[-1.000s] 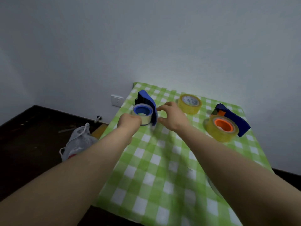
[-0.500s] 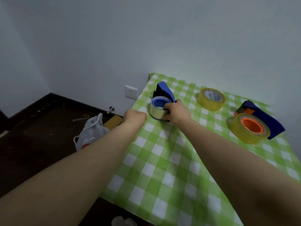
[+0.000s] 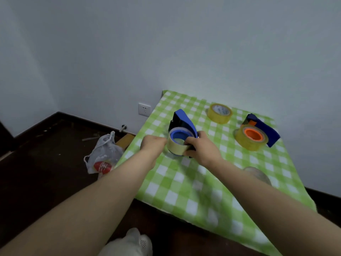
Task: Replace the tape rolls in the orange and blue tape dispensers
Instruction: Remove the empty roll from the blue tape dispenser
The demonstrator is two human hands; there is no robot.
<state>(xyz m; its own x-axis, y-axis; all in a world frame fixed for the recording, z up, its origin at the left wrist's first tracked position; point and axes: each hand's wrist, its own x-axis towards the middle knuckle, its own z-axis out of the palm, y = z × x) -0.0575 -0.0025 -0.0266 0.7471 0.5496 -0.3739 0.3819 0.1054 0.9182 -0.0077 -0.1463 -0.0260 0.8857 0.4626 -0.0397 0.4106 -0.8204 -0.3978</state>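
Blue dispenser (image 3: 183, 121) sits on the tabletop (image 3: 184, 191) near its left edge, handle pointing away toward the wall. A pale tape roll (image 3: 176, 146) with a blue core is mounted on its near end. Both hands are on it.

Right hand (image 3: 203, 151) holds the tape roll from the right. The thumb is curled over the roll's near rim and the fingers are wrapped round the side, against the black part of the dispenser.

Left hand (image 3: 152, 145) is pressed to the roll's left side, back of the hand to the camera. Its fingers are hidden, so cannot tell whether they grip or only touch.

Orange dispenser (image 3: 253, 135) lies well to the right, loaded with a yellowish roll, its blue handle angled to the far right. A spare roll (image 3: 219, 113) of yellow tape lies flat toward the back, between the two dispensers.

A blurry clear object sits at the right edge of the tabletop — cannot tell what it is.

The cloth is green-and-white check. On the dark floor (image 3: 46, 163) to the left is a plastic bag (image 3: 103, 154), with a wall socket (image 3: 144, 109) above it.
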